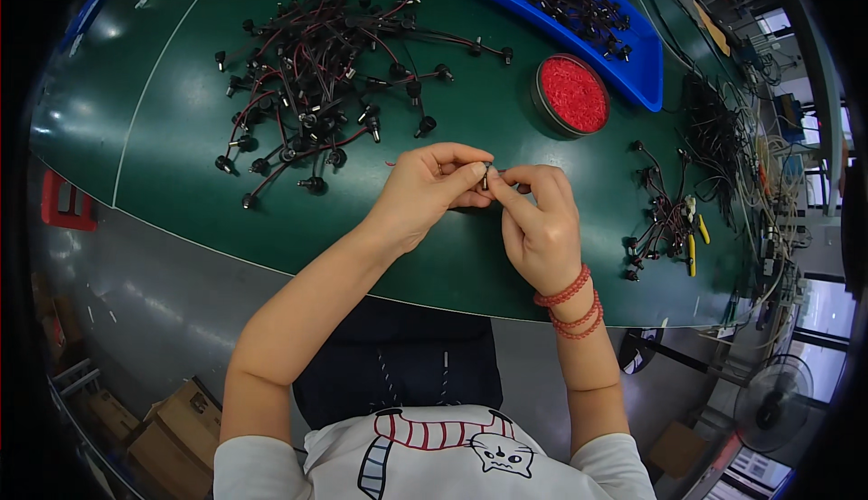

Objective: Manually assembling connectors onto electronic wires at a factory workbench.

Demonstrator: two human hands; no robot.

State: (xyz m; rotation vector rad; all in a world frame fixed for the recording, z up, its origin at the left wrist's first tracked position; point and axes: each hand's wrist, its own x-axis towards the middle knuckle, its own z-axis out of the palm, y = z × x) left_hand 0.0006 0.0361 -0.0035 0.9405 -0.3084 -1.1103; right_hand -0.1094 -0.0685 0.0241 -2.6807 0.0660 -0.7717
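My left hand (pixel 425 185) and my right hand (pixel 543 220) meet above the near part of the green table. Between their fingertips they pinch a small dark connector piece (pixel 485 177) with a metallic-looking part; most of it is hidden by the fingers. Ahead and to the left lies a large heap of short red-and-black cables (pixel 312 84) with black connector ends. Just beyond my right hand stands a round tin (pixel 541 102) filled with small red pieces (pixel 575 93).
A blue tray (pixel 644 80) at the far right holds more cables (pixel 570 3). A smaller cable bunch (pixel 660 215) lies at right, beside a yellow-handled tool (pixel 693 251). Black cords (pixel 714 129) tangle along the right edge. A red stool (pixel 68 202) stands left, below the table.
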